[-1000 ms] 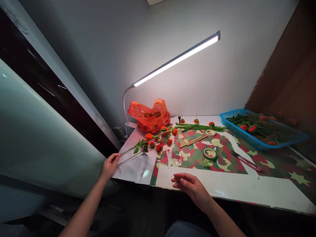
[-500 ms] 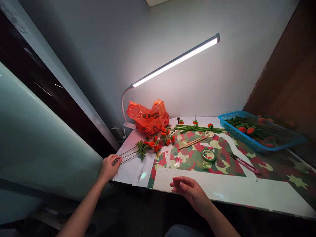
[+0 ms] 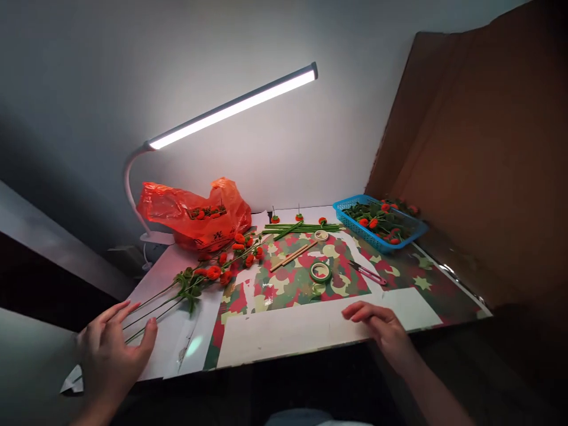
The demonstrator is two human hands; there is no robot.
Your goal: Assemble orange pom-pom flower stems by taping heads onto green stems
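My left hand (image 3: pixel 113 349) is open over the table's left edge, thumb and fingers spread, beside the stem ends of several orange-red flowers. Those artificial flowers (image 3: pixel 213 273) lie on the white paper with their leaves (image 3: pixel 189 285) and thin stems pointing towards me. Above the white strip along the front edge hovers my right hand (image 3: pixel 384 331), its fingers loosely bent and holding nothing that I can see. A roll of green tape (image 3: pixel 320 280), pink-handled snips (image 3: pixel 368 272) and two thin wooden sticks (image 3: pixel 293 256) rest on the camouflage-patterned sheet.
Behind the flowers stands a red plastic bag (image 3: pixel 177 219) with more flowers inside. A blue basket (image 3: pixel 355 226) of flowers is at the back right, by a cardboard panel (image 3: pixel 479 148). Green sticks (image 3: pixel 270 229) and a pale tape roll (image 3: pixel 321 244) lie centre back; a lamp (image 3: pixel 239 109) arches above.
The view has turned right. My left hand has let go of the flower stems and spread its fingers. My right hand remains over the front edge, further right along the table.
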